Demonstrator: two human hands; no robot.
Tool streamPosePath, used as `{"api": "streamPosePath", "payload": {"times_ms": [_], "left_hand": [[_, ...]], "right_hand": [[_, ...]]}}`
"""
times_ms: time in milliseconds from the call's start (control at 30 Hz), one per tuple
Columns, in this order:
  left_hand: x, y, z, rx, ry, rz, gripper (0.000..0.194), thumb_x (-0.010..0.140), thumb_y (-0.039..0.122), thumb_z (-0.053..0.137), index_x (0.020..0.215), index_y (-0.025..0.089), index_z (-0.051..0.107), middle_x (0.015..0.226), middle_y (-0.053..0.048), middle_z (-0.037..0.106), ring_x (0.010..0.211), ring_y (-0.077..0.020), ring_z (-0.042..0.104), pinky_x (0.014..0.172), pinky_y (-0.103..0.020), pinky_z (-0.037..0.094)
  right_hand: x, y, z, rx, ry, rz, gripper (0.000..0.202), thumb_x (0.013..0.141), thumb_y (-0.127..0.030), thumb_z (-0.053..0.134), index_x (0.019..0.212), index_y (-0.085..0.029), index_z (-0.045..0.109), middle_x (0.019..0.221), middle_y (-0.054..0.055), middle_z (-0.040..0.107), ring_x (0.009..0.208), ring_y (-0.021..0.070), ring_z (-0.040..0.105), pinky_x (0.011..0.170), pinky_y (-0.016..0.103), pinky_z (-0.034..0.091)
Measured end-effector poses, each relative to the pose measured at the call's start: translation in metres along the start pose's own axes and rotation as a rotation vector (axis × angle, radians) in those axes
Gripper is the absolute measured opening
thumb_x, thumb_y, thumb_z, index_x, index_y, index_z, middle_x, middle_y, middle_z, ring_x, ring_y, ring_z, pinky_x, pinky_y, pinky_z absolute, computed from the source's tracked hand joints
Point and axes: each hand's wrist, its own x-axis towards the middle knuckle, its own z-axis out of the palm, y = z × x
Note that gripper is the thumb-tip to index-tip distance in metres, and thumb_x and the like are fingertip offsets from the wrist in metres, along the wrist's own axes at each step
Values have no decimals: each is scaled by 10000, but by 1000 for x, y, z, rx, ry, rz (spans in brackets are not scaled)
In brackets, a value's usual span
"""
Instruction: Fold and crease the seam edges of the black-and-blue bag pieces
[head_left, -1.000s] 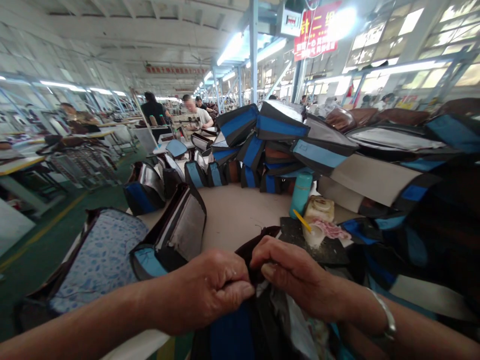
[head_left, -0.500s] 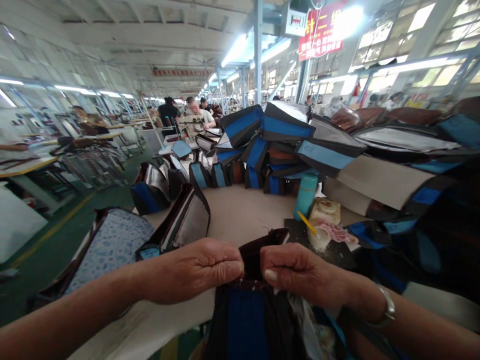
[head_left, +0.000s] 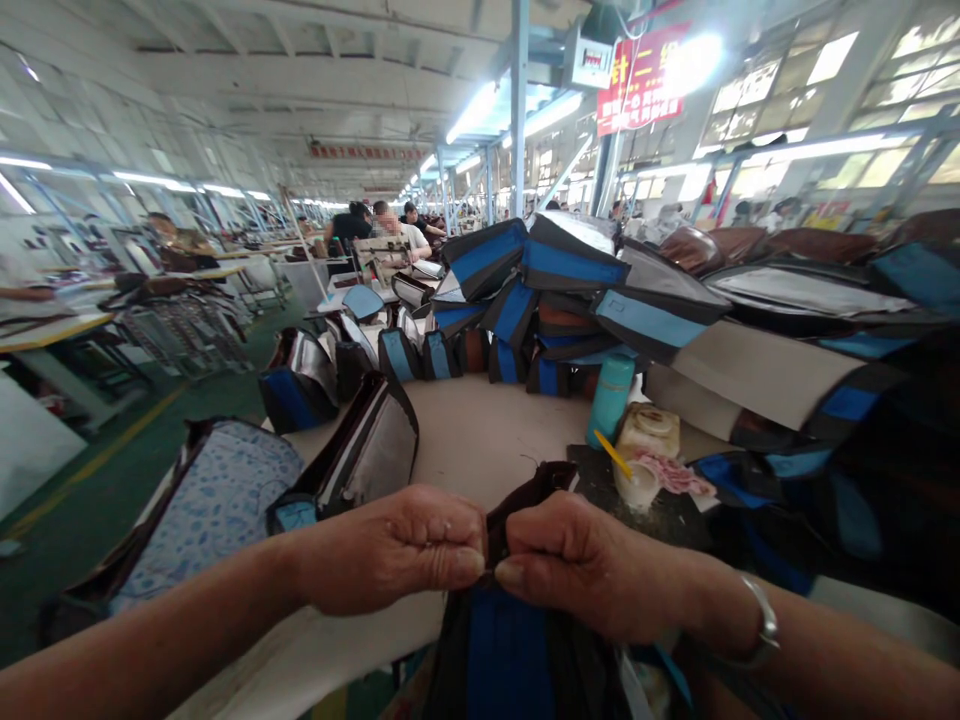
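A black bag piece with a blue stripe (head_left: 510,660) stands upright close to my body at the table's near edge. My left hand (head_left: 401,550) is closed, thumb pressed down, on the left part of its top edge. Opposite it, my right hand (head_left: 581,560), with a bangle on the wrist, pinches the same edge. The two thumbs nearly meet over the blue stripe. Part of the dark upper edge (head_left: 536,485) sticks up behind the hands. The fingertips beneath the edge are hidden.
Left of my hands stand a silver-lined bag (head_left: 375,440) and a blue-patterned bag piece (head_left: 210,500). To the right are a teal bottle (head_left: 611,390), a white cup (head_left: 637,485) with a yellow stick, and a pink cloth (head_left: 675,470). Stacked bag pieces (head_left: 570,260) line the back.
My right hand has moved left along the bag's edge, so the gap between my hands has narrowed. The bag piece has shifted slightly right and down.
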Motion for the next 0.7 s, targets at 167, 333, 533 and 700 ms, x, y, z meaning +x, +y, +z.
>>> {"api": "streamPosePath", "payload": {"times_ms": [167, 333, 533, 700], "left_hand": [[0, -10, 3, -124, 34, -27, 474, 1018, 567, 414, 799, 163, 530, 831, -14, 493, 788, -156, 446, 720, -284, 363], [-3, 1, 6, -87, 114, -155, 470, 1044, 551, 361, 990, 165, 623, 918, -20, 589, 850, -150, 516, 757, -263, 391], [-1, 20, 18, 209, 280, -105, 199, 825, 247, 689, 1010, 203, 631, 886, 13, 618, 789, -135, 567, 705, -244, 441], [1, 27, 28, 690, 284, 120, 107, 916, 146, 545, 932, 196, 639, 850, -1, 665, 773, -160, 617, 877, -356, 482]], "right_hand": [[-2, 21, 3, 229, -9, 2, 452, 922, -501, 640, 681, -183, 428, 634, -83, 298, 566, 56, 224, 474, 231, 193], [-10, 17, -1, 201, 101, -60, 483, 1012, -559, 410, 795, -150, 546, 749, -18, 459, 698, 94, 390, 646, 252, 346], [-25, 13, -7, 81, 72, 28, 383, 894, -526, 655, 1010, -162, 620, 853, -15, 540, 761, 107, 449, 669, 257, 360], [-20, 17, -3, 125, 74, 12, 368, 763, -416, 805, 974, -160, 645, 817, -42, 552, 735, 88, 445, 657, 232, 363]]}}
